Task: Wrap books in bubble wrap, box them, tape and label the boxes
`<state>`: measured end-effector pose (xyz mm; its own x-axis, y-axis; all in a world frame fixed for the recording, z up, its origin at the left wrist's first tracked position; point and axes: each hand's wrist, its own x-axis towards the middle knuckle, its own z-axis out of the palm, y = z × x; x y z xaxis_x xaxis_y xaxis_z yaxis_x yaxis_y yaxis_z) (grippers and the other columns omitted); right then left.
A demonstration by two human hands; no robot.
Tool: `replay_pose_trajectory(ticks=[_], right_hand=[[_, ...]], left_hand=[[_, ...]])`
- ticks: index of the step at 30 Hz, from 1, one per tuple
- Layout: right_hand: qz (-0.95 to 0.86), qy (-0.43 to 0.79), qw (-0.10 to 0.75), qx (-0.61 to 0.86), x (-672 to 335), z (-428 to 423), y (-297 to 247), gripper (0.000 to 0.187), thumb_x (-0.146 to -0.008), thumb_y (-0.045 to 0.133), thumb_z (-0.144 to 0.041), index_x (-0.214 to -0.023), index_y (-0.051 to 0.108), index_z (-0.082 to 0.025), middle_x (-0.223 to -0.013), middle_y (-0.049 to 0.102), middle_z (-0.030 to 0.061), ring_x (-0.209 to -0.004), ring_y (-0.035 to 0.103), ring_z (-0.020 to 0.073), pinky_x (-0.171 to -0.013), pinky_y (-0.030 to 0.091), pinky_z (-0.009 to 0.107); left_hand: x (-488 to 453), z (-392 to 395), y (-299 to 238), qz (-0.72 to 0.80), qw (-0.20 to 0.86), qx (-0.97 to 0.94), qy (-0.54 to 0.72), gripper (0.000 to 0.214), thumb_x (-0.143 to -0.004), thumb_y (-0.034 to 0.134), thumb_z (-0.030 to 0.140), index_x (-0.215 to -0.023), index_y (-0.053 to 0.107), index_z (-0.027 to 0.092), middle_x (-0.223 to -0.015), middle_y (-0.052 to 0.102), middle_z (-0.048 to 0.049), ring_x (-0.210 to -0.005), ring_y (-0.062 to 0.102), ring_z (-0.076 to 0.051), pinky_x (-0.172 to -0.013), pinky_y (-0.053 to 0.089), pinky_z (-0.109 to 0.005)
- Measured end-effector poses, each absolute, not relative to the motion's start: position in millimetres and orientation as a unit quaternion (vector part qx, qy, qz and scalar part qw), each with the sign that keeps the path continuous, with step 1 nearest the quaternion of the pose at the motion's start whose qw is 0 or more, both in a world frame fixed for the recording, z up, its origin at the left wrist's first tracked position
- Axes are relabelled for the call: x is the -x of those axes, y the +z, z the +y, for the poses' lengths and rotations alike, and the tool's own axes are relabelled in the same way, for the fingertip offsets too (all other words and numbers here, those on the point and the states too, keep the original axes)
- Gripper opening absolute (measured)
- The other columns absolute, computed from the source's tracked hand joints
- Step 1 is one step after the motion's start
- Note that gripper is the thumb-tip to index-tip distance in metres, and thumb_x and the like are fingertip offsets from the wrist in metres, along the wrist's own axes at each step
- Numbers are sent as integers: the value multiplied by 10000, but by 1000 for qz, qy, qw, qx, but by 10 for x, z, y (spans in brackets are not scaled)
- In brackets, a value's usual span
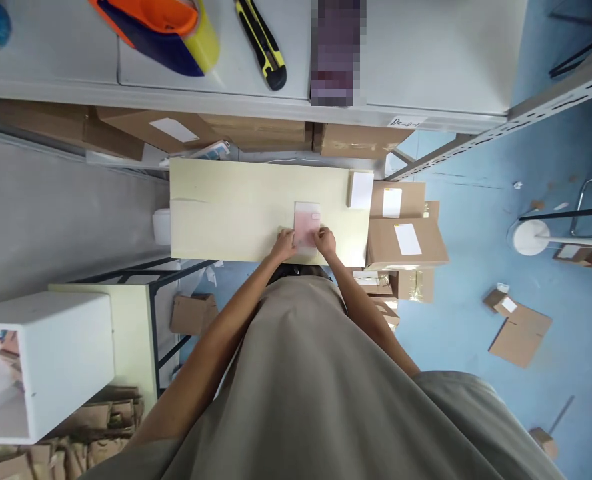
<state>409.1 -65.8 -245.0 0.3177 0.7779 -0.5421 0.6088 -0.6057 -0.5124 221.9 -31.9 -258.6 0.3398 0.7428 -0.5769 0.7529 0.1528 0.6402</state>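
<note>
A flat pink rectangular packet (306, 225) with a whitish top edge and a small tab on its right side lies on the pale yellow table (226, 213). My left hand (284, 245) is at its lower left edge, fingers bent and closed against it. At the lower right edge, my right hand (325, 242) pinches the packet between thumb and fingers. Whether the packet is a notebook, a wallet or something in a clear sleeve is too small to tell. A white box (361, 190) stands on the table's far right corner.
Above the table runs a grey shelf (426, 60) with a black-and-yellow box cutter (262, 45) and an orange, blue and yellow tape dispenser (176, 33). Cardboard boxes (401, 243) are stacked at the right. A white bin (71, 353) stands at the left.
</note>
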Motion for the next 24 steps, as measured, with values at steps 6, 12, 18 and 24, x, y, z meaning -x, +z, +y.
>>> replay_pose_trajectory(ticks=[6,12,18,24], right_hand=[[-414,492,210,737,-4142,-587,-2361,284,-992,545,-418,-1095,697,-201,-1102,822,91,-999,764,224,-864,575,305],[-363,555,353,660,-4165,-607,-2097,491,-904,622,-656,-1080,689,-203,-1059,819,98,-922,756,231,-765,612,323],[-360,558,397,634,-4160,-646,-1759,600,-849,663,-761,-1083,679,-209,-1081,816,102,-943,767,231,-778,629,325],[-359,534,389,660,-4082,-756,-1516,592,-872,663,-761,-1100,662,-214,-1110,815,107,-986,774,231,-797,634,318]], left_hand=[[-2222,-320,-2506,599,501,-625,8,642,-747,755,175,-1380,651,141,-1417,623,-210,-1423,567,-377,-1259,415,-516],[-2130,-171,-2288,689,540,-457,157,482,-957,695,440,-1323,656,128,-1441,661,-243,-1393,627,-333,-1183,478,-461],[-2128,-125,-2190,582,727,-270,245,569,-780,878,613,-1082,746,150,-1092,805,-158,-1065,760,-273,-987,584,-387],[-2257,-114,-2257,550,782,-198,216,616,-842,755,762,-996,765,166,-1038,817,-157,-1040,769,-279,-881,608,-368]])
